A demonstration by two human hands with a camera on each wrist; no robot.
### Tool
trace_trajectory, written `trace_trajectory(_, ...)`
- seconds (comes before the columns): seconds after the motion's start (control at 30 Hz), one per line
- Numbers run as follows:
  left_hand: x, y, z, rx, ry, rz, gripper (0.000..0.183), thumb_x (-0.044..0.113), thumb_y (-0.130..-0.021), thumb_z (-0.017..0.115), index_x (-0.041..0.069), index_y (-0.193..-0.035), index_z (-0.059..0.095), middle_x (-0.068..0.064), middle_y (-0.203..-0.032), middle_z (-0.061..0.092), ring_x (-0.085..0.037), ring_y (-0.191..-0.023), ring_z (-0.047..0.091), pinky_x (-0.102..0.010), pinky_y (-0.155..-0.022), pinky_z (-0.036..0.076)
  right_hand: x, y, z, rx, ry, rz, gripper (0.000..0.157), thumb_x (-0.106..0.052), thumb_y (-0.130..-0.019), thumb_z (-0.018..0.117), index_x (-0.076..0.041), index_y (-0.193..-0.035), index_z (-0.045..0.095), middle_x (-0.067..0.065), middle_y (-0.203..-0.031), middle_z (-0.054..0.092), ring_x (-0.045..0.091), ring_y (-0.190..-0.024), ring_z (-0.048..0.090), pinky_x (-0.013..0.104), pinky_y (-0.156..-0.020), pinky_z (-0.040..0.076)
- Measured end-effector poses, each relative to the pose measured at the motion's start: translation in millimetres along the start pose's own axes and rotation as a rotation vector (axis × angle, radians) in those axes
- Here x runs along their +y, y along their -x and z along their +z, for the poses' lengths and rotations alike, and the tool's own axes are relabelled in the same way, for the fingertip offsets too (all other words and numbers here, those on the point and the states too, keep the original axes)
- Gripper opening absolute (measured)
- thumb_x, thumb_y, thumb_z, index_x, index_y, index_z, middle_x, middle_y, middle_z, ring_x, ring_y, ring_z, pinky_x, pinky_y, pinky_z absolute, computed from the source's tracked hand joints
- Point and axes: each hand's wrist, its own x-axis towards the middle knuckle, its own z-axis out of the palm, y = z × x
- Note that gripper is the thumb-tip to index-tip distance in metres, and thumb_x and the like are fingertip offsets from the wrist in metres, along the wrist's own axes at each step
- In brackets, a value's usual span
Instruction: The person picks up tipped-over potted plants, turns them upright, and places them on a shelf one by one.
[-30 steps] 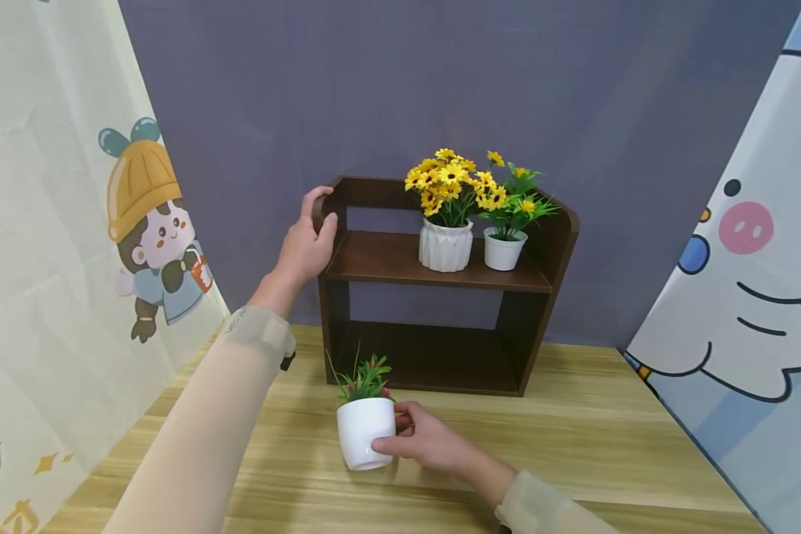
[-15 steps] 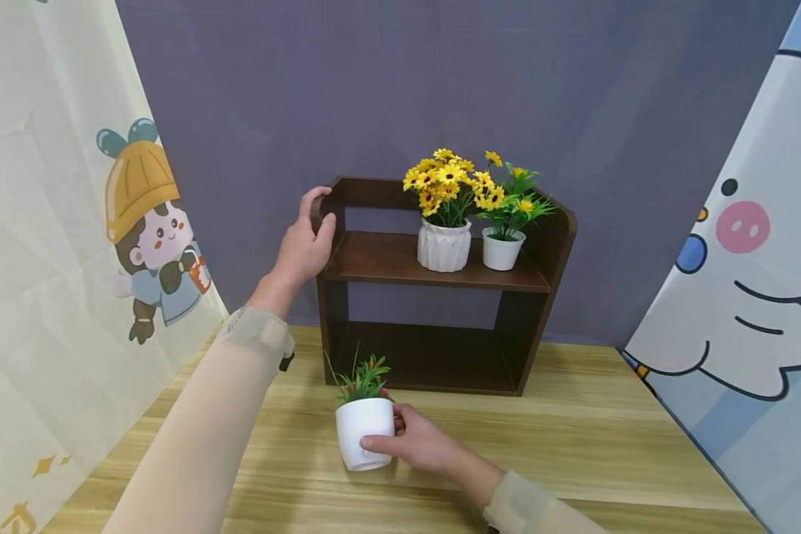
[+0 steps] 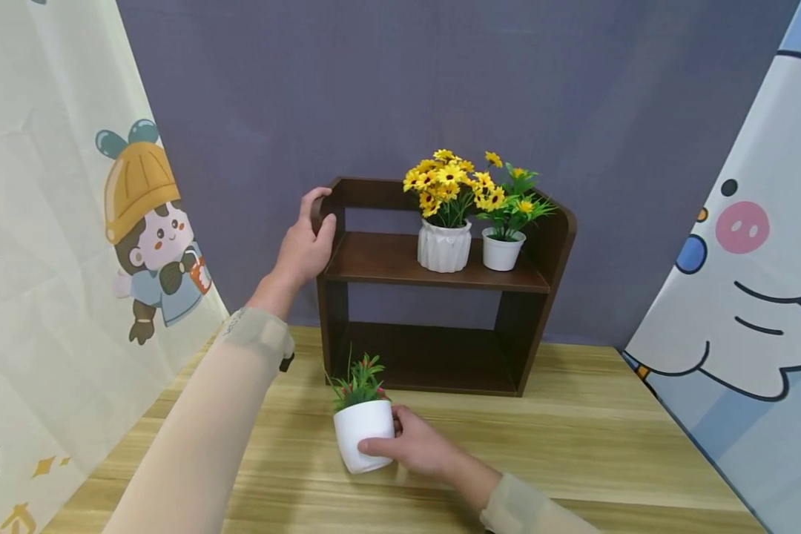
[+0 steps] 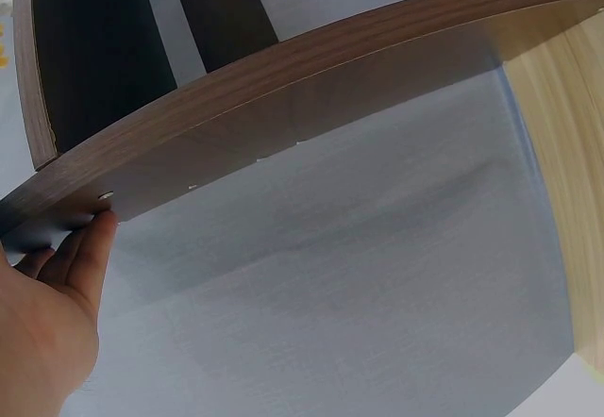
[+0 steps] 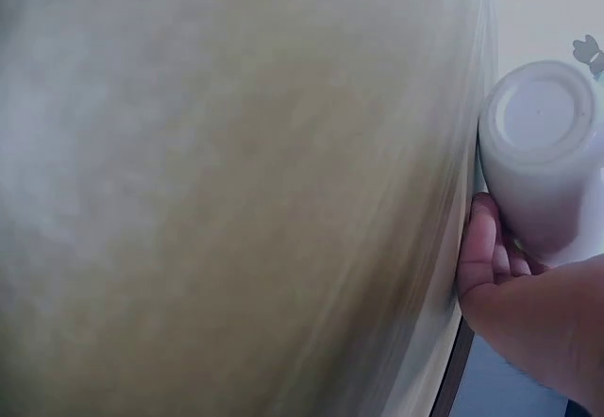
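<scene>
In the head view my right hand [image 3: 417, 445] holds a potted plant [image 3: 364, 436] by the right side of its smooth white pot, thumb across the front. Green leaves with small red and pink blooms rise from it, and it leans to the left. The right wrist view shows the underside of the pot [image 5: 543, 115] and the fingers [image 5: 481, 247] curled against its wall. My left hand [image 3: 307, 241] grips the upper left side panel of a dark brown wooden shelf [image 3: 434, 282]. Its fingers [image 4: 94, 257] lie against the outer face of the panel in the left wrist view.
On the upper board stand a ribbed white pot of yellow flowers [image 3: 444, 248] and a smaller white pot with green leaves and yellow blooms [image 3: 503, 251]. The shelf sits on a wood-grain table [image 3: 587, 430]. Behind hangs a grey-blue curtain [image 3: 274, 89], with cartoon-printed cloths [image 3: 40, 259] at both sides.
The held plant has shifted slightly left and tips further over. My right thumb has slid further across the pot. The left hand stays on the shelf.
</scene>
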Motion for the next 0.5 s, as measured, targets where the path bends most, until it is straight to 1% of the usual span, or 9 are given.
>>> trace_trajectory(0.17, 0.8, 0.4, -0.3, -0.002, 0.000, -0.004, 0.049, 0.046, -0.117, 0.037, 0.047, -0.164, 0.025, -0.005, -0.062, 0.045, -0.024, -0.050, 0.041, -0.040, -0.052, 0.041, -1.2, 4.1, -0.2, 0.000, -0.010, -0.012, 0.077, -0.028, -0.090, 0.088, 0.010, -0.146, 0.051, 0.014, -0.123, 0.072, 0.024, -0.111, 0.070, 0.039, -0.095, 0.059)
trace_trajectory(0.3, 1.3, 0.5, -0.3, 0.000, 0.002, -0.004, 0.049, 0.047, -0.117, 0.037, 0.046, -0.164, 0.026, -0.006, -0.064, 0.047, -0.025, -0.052, 0.045, -0.041, -0.054, 0.042, -0.4, 6.5, -0.4, -0.005, -0.044, -0.014, 0.077, -0.024, -0.089, 0.090, 0.010, -0.146, 0.050, 0.014, -0.122, 0.072, 0.024, -0.112, 0.071, 0.038, -0.095, 0.060)
trace_trajectory(0.5, 2.5, 1.4, -0.6, 0.002, -0.004, -0.008, 0.049, 0.047, -0.117, 0.036, 0.047, -0.164, 0.026, -0.006, -0.065, 0.047, -0.024, -0.053, 0.045, -0.041, -0.055, 0.043, 3.0, 7.1, -0.5, 0.007, -0.086, -0.021, 0.078, -0.017, -0.087, 0.091, 0.008, -0.148, 0.049, 0.014, -0.121, 0.073, 0.025, -0.113, 0.071, 0.040, -0.096, 0.061)
